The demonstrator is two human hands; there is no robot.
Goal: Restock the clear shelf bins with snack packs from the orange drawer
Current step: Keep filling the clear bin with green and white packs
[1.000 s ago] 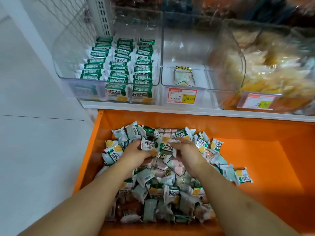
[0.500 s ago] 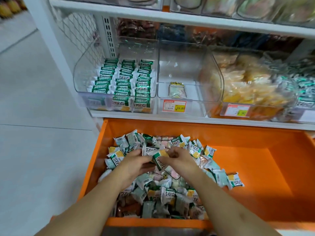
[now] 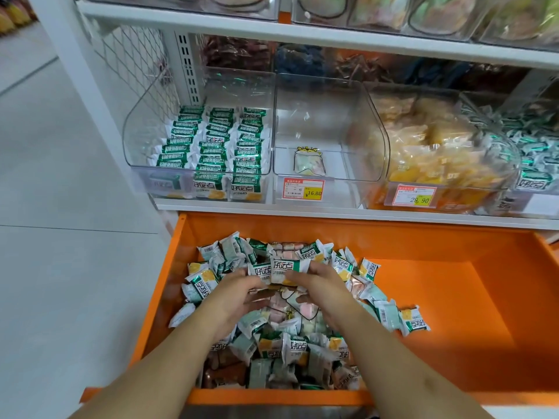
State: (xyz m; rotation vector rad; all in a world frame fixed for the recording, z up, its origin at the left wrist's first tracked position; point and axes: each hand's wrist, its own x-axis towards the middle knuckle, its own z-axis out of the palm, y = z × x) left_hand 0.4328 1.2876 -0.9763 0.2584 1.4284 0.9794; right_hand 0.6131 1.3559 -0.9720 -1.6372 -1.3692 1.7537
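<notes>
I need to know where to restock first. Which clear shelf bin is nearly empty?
The second bin from the left, above the 16.80 price tag: it holds one pastel pack, while its neighbours are well stocked.

Fingertips: those of both hands [image 3: 284,290] are tucked behind the held snack packs [image 3: 279,269].
Forearms: cut off by the bottom edge.
Top shelf bins [image 3: 423,13]: cropped by the upper edge, contents blurred.
Price tags [image 3: 303,189]: small print unreadable.
Far-right bin [image 3: 535,146]: cut off at right edge.
</notes>
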